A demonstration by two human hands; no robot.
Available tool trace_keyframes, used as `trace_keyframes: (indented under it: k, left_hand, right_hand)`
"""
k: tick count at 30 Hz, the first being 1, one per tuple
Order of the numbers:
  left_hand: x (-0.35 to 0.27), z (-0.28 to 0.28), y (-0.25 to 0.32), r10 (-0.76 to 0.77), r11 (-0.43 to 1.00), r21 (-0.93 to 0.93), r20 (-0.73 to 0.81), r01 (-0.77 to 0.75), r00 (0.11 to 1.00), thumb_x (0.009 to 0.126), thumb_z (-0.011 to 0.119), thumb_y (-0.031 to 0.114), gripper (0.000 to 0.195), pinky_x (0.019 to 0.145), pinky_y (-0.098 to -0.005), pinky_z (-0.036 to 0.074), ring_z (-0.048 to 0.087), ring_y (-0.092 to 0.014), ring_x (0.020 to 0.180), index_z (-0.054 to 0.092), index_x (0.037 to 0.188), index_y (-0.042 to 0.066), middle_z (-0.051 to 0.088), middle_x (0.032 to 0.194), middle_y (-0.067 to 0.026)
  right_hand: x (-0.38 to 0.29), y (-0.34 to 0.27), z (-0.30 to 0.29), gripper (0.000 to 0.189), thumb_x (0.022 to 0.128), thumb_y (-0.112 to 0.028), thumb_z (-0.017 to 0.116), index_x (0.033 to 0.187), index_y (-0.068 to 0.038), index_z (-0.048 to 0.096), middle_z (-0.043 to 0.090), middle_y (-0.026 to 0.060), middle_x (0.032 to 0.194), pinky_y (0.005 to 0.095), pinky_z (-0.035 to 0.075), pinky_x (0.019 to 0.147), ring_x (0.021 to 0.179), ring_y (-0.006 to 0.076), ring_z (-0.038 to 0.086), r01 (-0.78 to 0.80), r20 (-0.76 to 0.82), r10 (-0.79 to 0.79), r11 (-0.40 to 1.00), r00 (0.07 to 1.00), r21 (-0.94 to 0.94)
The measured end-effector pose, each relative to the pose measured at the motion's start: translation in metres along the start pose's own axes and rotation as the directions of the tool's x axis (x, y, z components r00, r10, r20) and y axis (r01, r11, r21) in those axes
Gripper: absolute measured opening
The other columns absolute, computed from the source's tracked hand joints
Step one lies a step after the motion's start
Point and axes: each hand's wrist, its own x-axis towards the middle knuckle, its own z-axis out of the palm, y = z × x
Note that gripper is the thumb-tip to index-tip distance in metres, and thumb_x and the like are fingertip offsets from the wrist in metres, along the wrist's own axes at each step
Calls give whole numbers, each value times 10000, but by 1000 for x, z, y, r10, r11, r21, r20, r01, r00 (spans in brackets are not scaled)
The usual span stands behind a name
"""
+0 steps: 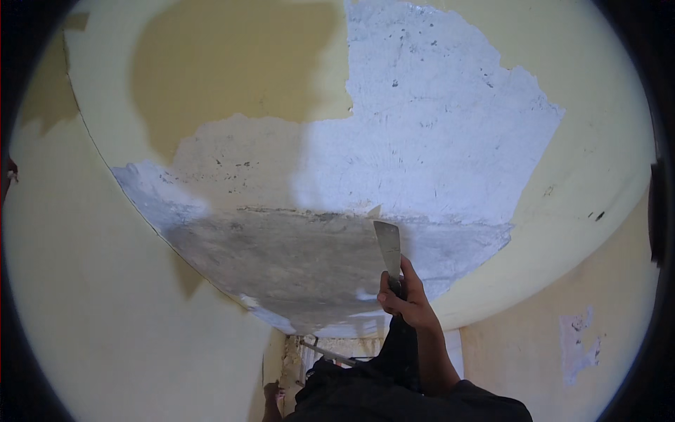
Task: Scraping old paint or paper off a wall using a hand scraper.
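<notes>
My right hand (408,298) grips the dark handle of a putty knife (389,245), its wide metal blade pointing up the picture. The blade's edge lies close to a rough horizontal seam in the wall; whether it touches is hard to tell. Around it the wall shows a bare patch, whitish above (432,153) and grey below (295,253), bordered by yellow paint (232,63) with a ragged edge. Low at the left of my dark clothing, my left hand (274,391) is small and partly shadowed near the wall corner; its fingers are unclear.
A side wall (105,295) meets the patched wall along a cracked corner at left. The right-hand wall (517,337) has a smaller peeled patch (580,343). Below, beside my body, a metal bar (329,353) and part of a frame show above the floor. Shadows fall across the wall.
</notes>
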Motion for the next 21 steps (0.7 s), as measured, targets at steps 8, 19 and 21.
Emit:
trace_keyframes:
  k: [8, 19, 21]
  left_hand:
    - [-31, 48, 3, 220, 956, 174, 112, -237, 969, 946, 603, 344, 421, 521, -370, 558, 680, -270, 588, 586, 1069, -58, 709, 772, -184]
    - [-150, 119, 186, 720, 680, 0, 190, -733, 668, 972, 611, 265, 331, 641, -297, 520, 656, -150, 745, 575, 1150, -12, 669, 849, -87]
    - [-197, 146, 225, 795, 573, -106, 314, -812, 520, 988, 581, 242, 317, 743, -306, 514, 652, -153, 849, 568, 1190, -1, 667, 908, -87]
  right_hand:
    - [0, -16, -3, 654, 993, -50, 497, 1542, -122, 151, 473, 64, 832, 236, 364, 396, 450, 91, 436, -24, 142, -13, 967, 990, 254]
    - [-32, 7, -35, 585, 958, -13, 561, 1485, -49, 310, 479, 3, 677, 209, 281, 370, 408, 33, 376, -159, 222, 93, 940, 971, 301]
    - [-40, 7, -34, 581, 961, -18, 560, 1485, -44, 310, 478, -2, 666, 210, 274, 369, 403, 32, 369, -197, 237, 124, 930, 963, 311]
